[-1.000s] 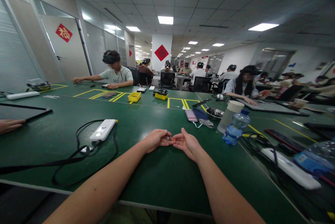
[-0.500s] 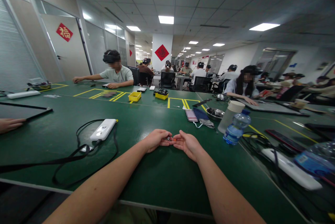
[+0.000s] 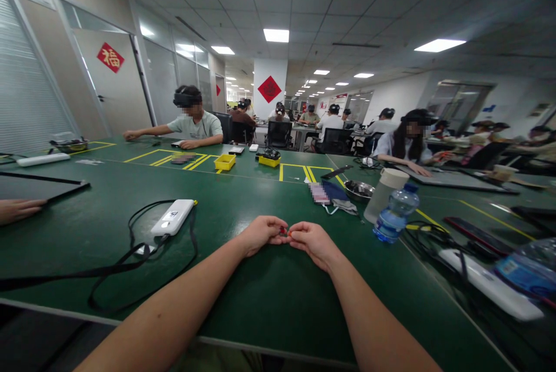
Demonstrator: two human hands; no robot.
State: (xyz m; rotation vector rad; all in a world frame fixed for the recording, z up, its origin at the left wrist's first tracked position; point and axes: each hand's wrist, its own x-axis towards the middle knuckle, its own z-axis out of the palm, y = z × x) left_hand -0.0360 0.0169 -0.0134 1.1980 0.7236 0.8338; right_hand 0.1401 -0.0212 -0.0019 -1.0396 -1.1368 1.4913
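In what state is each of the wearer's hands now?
Left hand: closed, holding a small red-and-dark piece, too tiny to identify.
Right hand: closed, pinching a small orange piece, also unidentifiable.

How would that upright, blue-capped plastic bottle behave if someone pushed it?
The bottle would probably tip if pushed near its top, since it stands tall and narrow. Its clear, thin-looking wall might give a little under a squeeze. Once over, its rounded body could roll.

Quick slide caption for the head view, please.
Left hand and right hand meet at a green table, fingering something tiny and reddish, a water bottle off to the right.
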